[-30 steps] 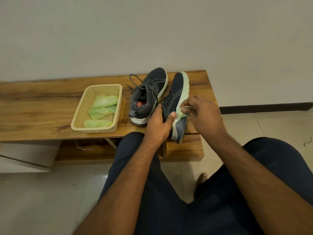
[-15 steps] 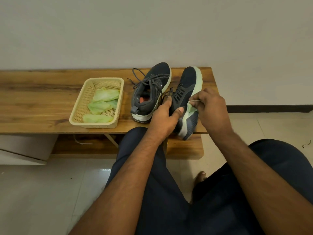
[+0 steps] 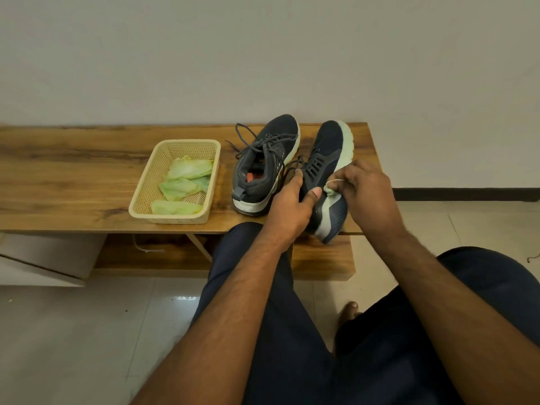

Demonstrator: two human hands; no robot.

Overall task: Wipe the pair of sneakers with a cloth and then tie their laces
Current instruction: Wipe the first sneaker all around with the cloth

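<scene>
Basket [image 3: 146, 197]: cream, perforated plastic, rectangular, standing on the table [image 3: 73, 176]. It holds three pale green folded cloths [image 3: 187, 176], lying loose along its floor.

Table: low, wood-grain top, set against a plain pale wall; a lower shelf shows under it. Floor is light glossy tile. A dark skirting strip runs along the wall past the table's far end from the basket.

First sneaker [image 3: 263, 168]: just beside the basket, upright on the table, dark grey with white sole, laces [image 3: 257, 141] loose and untied, orange insole visible.

Second sneaker [image 3: 327, 159]: on the far side of the first sneaker from the basket, tipped onto its side at the table's near edge, heel overhanging, pale sole facing away from the basket.

Left hand [image 3: 287, 206]: grips the second sneaker at the collar, thumb on the side panel, fingers curled over the opening.

Right hand [image 3: 362, 191]: fingers curled, pinching a small pale green cloth [image 3: 328, 190] against the sole edge of the second sneaker. Both forearms are bare and reach forward over knees in dark trousers.
</scene>
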